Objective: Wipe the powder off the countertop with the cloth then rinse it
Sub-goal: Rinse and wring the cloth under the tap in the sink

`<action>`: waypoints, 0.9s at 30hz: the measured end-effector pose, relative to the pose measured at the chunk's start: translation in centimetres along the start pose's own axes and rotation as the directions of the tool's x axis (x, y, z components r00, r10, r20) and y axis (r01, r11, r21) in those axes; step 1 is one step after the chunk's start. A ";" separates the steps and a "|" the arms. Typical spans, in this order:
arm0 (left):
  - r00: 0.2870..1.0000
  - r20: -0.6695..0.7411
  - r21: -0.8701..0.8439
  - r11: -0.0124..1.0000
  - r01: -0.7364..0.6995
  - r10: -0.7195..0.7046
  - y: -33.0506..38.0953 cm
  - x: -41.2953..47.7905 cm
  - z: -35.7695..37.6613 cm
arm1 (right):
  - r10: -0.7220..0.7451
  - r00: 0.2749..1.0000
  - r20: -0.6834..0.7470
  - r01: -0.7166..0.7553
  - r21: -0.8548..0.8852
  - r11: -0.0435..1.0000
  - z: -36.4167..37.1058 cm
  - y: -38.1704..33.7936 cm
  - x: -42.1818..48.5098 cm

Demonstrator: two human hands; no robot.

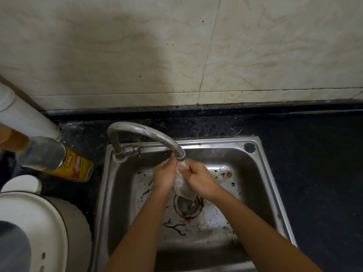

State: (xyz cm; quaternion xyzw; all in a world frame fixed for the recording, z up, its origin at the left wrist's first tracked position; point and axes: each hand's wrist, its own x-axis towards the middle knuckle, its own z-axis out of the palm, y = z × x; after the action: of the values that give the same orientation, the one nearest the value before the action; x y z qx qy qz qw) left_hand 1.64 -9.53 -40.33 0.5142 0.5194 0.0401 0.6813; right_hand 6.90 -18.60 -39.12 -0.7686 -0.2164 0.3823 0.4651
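A pale, wet cloth (pixel 182 186) hangs bunched between both hands, right under the spout of the curved metal faucet (pixel 145 134). My left hand (pixel 164 176) grips its upper left side, fingers curled up near the spout. My right hand (pixel 198 178) pinches the cloth from the right, thumb on top. The cloth's lower end dangles over the drain (pixel 187 208) of the steel sink (pixel 273 193). The dark countertop (pixel 314 154) lies to the right; I see no powder on it.
A clear bottle with a yellow label (pixel 59 160) stands left of the sink by a white pipe (pixel 25 116). A white appliance with a lid (pixel 39 232) fills the lower left. The basin is stained with dark debris. A tiled wall rises behind.
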 end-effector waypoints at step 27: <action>0.987 0.067 -0.161 0.974 0.158 -0.149 0.5 0.5 -1.0 | -0.038 0.988 -0.151 0.018 -0.126 0.992 1.3 -0.1 -0.6</action>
State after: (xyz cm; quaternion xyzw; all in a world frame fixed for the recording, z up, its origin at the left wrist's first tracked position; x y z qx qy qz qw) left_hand 1.36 -8.40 -40.24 0.4151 0.5338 0.0164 0.7365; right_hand 5.48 -18.31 -39.18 -0.8201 -0.2142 0.3012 0.4368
